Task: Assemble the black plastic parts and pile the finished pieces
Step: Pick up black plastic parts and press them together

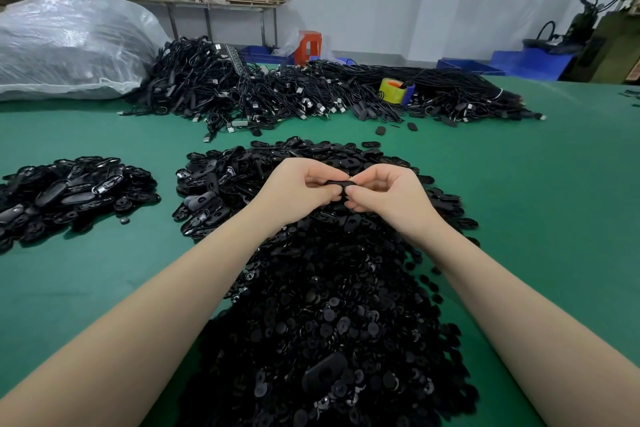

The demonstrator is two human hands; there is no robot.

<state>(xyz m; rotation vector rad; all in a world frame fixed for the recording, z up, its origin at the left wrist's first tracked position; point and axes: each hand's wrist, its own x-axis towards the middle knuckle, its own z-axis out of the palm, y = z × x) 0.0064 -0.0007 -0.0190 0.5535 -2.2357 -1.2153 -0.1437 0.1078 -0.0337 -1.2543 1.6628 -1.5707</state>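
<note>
Black part (337, 183) pinched between left hand (297, 189) and right hand (386, 191), both grips closed on it, above heap (322, 305) on counter (86, 288).

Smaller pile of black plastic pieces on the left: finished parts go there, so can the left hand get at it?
Probably yes: bare green table lies between left hand and that pile.

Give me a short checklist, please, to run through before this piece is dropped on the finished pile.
1. Left hand grips the black piece: ok.
2. Right hand pinches the same piece: ok.
3. Parts fully snapped together: cannot tell, fingers hide the joint.
4. Finished pile on the left, apart from the loose-parts heap: ok.
5. Bare green table between the two: ok.
</note>
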